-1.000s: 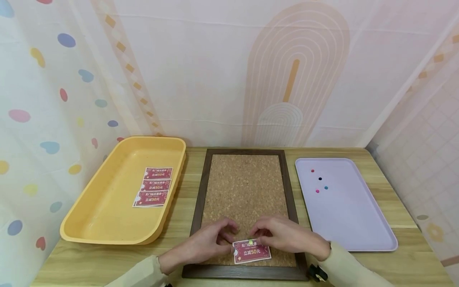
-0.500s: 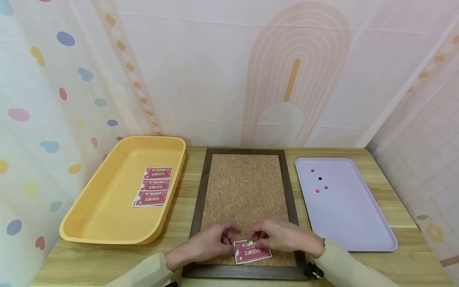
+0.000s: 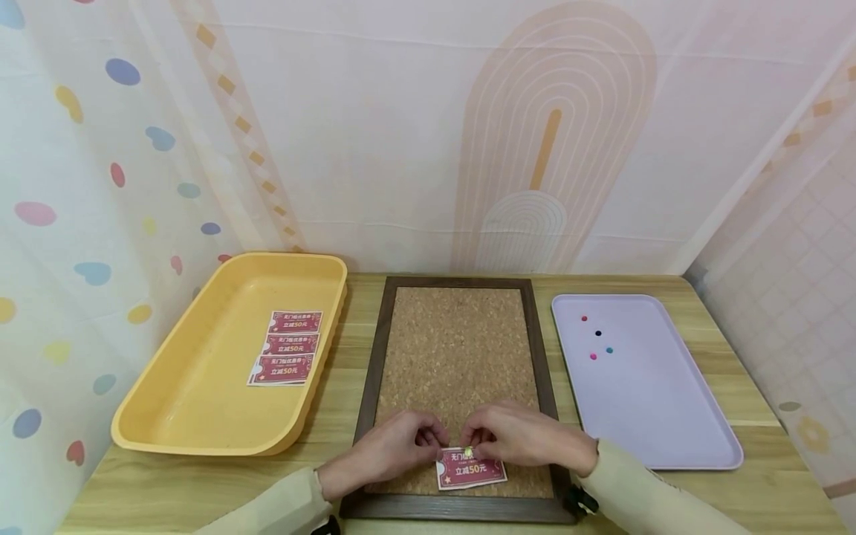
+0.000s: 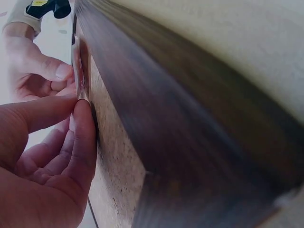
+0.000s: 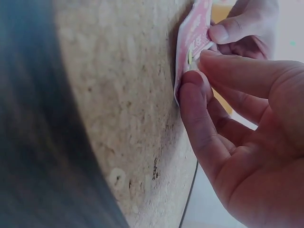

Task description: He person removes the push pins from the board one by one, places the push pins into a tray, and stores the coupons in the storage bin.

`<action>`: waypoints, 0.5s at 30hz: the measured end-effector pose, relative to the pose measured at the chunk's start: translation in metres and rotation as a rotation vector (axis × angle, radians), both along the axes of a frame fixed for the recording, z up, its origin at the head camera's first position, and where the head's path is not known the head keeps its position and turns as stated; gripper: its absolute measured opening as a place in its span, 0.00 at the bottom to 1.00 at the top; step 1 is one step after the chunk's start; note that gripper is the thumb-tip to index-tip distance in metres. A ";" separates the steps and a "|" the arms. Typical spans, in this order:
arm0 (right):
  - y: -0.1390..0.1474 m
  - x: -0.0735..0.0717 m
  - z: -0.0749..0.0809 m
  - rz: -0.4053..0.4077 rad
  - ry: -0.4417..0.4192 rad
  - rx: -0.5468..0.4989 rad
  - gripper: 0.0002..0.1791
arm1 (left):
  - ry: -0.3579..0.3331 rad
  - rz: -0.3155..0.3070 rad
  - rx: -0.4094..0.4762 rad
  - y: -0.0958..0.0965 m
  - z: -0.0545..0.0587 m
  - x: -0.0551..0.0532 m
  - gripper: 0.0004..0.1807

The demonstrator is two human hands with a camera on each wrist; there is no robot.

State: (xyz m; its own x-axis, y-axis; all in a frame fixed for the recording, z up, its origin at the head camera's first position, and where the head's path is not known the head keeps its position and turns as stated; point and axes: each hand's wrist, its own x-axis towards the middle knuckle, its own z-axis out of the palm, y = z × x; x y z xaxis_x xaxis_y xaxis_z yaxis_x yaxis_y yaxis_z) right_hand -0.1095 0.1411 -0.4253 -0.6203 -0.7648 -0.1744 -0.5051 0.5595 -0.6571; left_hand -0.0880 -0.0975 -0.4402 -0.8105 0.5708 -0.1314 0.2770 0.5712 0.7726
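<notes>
A red and white paper coupon [image 3: 472,471] lies near the bottom of the brown-framed cork board [image 3: 461,349]. My left hand [image 3: 400,448] pinches its upper left corner between thumb and forefinger, as the left wrist view shows too. At the coupon's top edge my right hand [image 3: 524,440] pinches a small yellow-green push pin [image 3: 468,451]. In the right wrist view the pin [image 5: 190,57] stands at the coupon's face, partly covered by the fingertips. Whether its point has entered the cork is hidden.
Left of the board, a yellow tray [image 3: 194,357] holds several more coupons [image 3: 286,348] down its right side. On the right lies a lilac tray [image 3: 669,401] with several small coloured push pins [image 3: 598,334]. A patterned curtain [image 3: 388,134] hangs behind the table.
My left hand has moved slightly right along the coupon's corner and now pinches it more closely. The coupon has shifted slightly right; the right hand has barely moved.
</notes>
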 end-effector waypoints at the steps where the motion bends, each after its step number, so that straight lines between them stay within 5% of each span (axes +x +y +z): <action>1: -0.001 0.000 0.000 0.002 0.001 0.007 0.06 | 0.002 0.000 -0.001 0.000 0.000 -0.001 0.08; 15: -0.010 -0.004 -0.004 0.010 0.014 0.050 0.10 | 0.021 -0.029 0.014 -0.002 -0.001 -0.005 0.07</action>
State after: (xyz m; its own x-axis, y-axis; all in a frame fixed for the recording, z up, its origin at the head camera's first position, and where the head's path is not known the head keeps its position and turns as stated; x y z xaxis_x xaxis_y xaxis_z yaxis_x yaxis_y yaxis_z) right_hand -0.1138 0.1310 -0.4292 -0.6155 -0.7612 -0.2041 -0.5198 0.5867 -0.6210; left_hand -0.0933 -0.0996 -0.4408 -0.7962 0.5956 -0.1067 0.3094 0.5523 0.7741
